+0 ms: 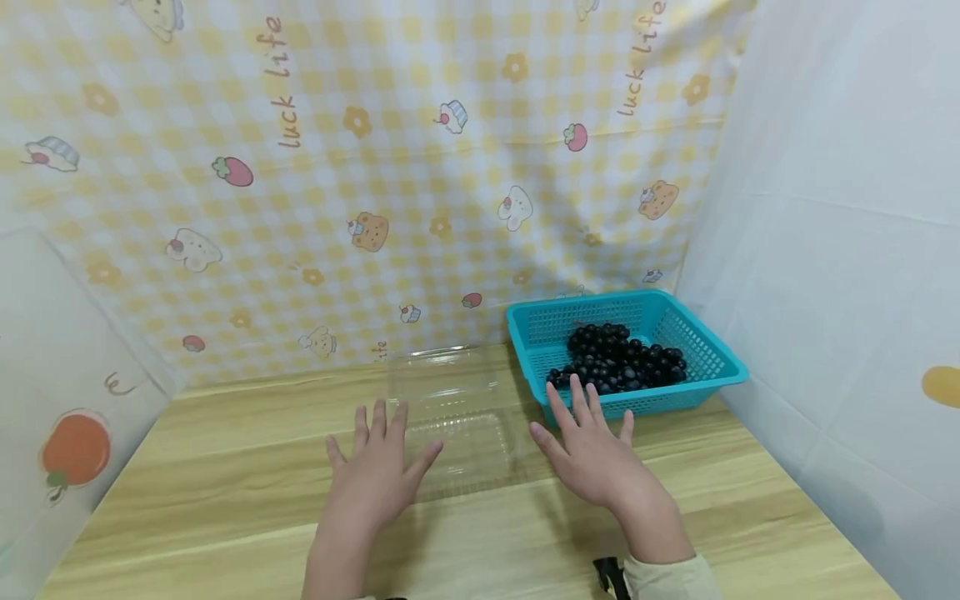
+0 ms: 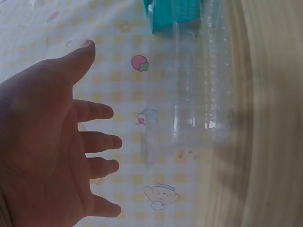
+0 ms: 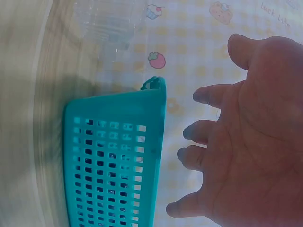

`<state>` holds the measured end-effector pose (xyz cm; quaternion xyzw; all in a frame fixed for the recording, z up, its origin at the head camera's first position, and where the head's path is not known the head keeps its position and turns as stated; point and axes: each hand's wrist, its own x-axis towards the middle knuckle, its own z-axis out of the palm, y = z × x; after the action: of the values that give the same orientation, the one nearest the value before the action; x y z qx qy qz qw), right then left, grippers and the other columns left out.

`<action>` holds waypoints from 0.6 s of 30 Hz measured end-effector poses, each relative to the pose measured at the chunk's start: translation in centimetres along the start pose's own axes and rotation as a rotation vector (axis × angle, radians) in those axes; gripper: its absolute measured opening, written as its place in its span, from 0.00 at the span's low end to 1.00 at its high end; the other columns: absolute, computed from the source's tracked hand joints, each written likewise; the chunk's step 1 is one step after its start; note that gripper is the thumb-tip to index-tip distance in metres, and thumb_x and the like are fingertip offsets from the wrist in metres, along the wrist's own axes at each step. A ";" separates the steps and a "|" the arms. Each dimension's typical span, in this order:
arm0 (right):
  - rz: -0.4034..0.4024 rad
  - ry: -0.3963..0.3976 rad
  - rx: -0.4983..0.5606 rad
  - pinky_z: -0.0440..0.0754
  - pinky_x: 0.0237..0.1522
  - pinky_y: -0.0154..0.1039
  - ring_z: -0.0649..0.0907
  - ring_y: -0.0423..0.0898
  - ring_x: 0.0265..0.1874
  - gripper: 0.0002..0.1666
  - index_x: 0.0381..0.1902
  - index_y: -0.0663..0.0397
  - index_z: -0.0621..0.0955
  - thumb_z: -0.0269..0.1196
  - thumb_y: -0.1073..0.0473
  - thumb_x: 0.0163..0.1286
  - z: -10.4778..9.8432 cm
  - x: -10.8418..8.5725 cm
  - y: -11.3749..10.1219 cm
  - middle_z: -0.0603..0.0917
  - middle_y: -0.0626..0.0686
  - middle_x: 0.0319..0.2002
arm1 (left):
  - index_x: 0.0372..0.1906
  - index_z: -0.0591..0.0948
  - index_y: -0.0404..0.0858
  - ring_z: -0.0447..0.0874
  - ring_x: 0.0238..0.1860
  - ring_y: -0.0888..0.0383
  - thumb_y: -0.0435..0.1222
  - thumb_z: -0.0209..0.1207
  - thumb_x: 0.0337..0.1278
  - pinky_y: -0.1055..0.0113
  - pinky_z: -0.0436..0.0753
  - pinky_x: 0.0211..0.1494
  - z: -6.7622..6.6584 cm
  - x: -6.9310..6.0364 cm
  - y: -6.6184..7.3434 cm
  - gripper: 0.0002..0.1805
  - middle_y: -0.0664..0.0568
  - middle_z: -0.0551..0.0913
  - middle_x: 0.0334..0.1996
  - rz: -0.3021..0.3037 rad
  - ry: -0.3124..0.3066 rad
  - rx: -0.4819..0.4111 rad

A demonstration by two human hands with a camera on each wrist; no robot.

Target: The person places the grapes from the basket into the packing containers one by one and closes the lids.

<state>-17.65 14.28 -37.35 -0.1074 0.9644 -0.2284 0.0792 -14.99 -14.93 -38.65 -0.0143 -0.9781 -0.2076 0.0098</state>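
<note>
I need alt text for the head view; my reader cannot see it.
A person's left hand and right hand, both spread, hover over a wood-grain table: the left near a clear plastic container, the right near a turquoise basket of dark grapes. A yellow checked cloth hangs behind.

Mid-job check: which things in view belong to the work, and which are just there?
Likely the job: clear plastic container, teal basket, dark grapes in it, left hand, right hand.
Likely just surroundings: wooden table, yellow checked cloth.
</note>
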 end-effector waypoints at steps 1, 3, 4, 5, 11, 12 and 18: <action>-0.002 0.001 -0.001 0.24 0.72 0.87 0.33 0.63 0.87 0.46 0.88 0.36 0.43 0.40 0.27 0.84 0.0 0.0 0.0 0.30 0.55 0.88 | 0.86 0.56 0.39 0.35 0.85 0.26 0.69 0.47 0.76 0.13 0.33 0.73 0.1 0.0 -0.2 0.50 0.30 0.47 0.85 0.000 -0.003 -0.009; -0.007 0.003 -0.002 0.24 0.72 0.87 0.33 0.63 0.87 0.47 0.88 0.37 0.42 0.40 0.26 0.84 0.0 0.0 0.0 0.30 0.55 0.88 | 0.86 0.55 0.38 0.37 0.85 0.25 0.69 0.47 0.76 0.15 0.34 0.75 0.2 -0.1 -0.7 0.51 0.29 0.46 0.85 -0.010 -0.020 -0.018; -0.008 0.002 -0.002 0.24 0.72 0.87 0.33 0.63 0.87 0.47 0.88 0.37 0.42 0.39 0.26 0.84 -0.1 0.0 0.0 0.30 0.55 0.88 | 0.86 0.54 0.37 0.39 0.85 0.25 0.69 0.47 0.76 0.15 0.36 0.75 0.3 -0.1 -0.9 0.51 0.28 0.46 0.85 -0.014 -0.029 -0.018; -0.010 0.002 -0.003 0.24 0.72 0.87 0.33 0.63 0.87 0.47 0.88 0.37 0.42 0.39 0.26 0.84 -0.1 0.0 0.0 0.30 0.56 0.88 | 0.86 0.54 0.36 0.41 0.84 0.24 0.67 0.48 0.77 0.15 0.39 0.75 0.4 -0.2 -1.2 0.51 0.27 0.46 0.84 -0.019 -0.035 -0.018; -0.014 -0.007 0.008 0.23 0.72 0.86 0.33 0.63 0.87 0.47 0.88 0.38 0.42 0.40 0.27 0.84 -0.2 -0.1 -0.1 0.30 0.56 0.88 | 0.86 0.51 0.33 0.56 0.80 0.22 0.67 0.49 0.77 0.20 0.59 0.76 1.2 -0.4 -2.5 0.53 0.23 0.50 0.82 -0.044 -0.072 -0.016; -0.015 -0.009 0.009 0.23 0.72 0.86 0.33 0.63 0.87 0.47 0.88 0.38 0.42 0.40 0.27 0.84 -0.2 -0.1 -0.1 0.31 0.56 0.88 | 0.86 0.51 0.33 0.58 0.79 0.21 0.68 0.48 0.76 0.21 0.61 0.76 1.3 -0.3 -2.6 0.54 0.23 0.51 0.82 -0.046 -0.075 -0.021; -0.024 -0.019 0.001 0.24 0.72 0.87 0.34 0.64 0.87 0.47 0.88 0.38 0.44 0.41 0.27 0.84 -0.1 0.0 -0.3 0.32 0.57 0.88 | 0.86 0.44 0.31 0.68 0.74 0.22 0.73 0.47 0.71 0.26 0.70 0.74 2.1 0.0 -3.5 0.61 0.24 0.55 0.81 -0.060 -0.107 -0.120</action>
<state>-17.59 14.07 -37.12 -0.1212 0.9621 -0.2289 0.0859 -15.10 -17.30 -41.98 0.0034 -0.9630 -0.2649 -0.0497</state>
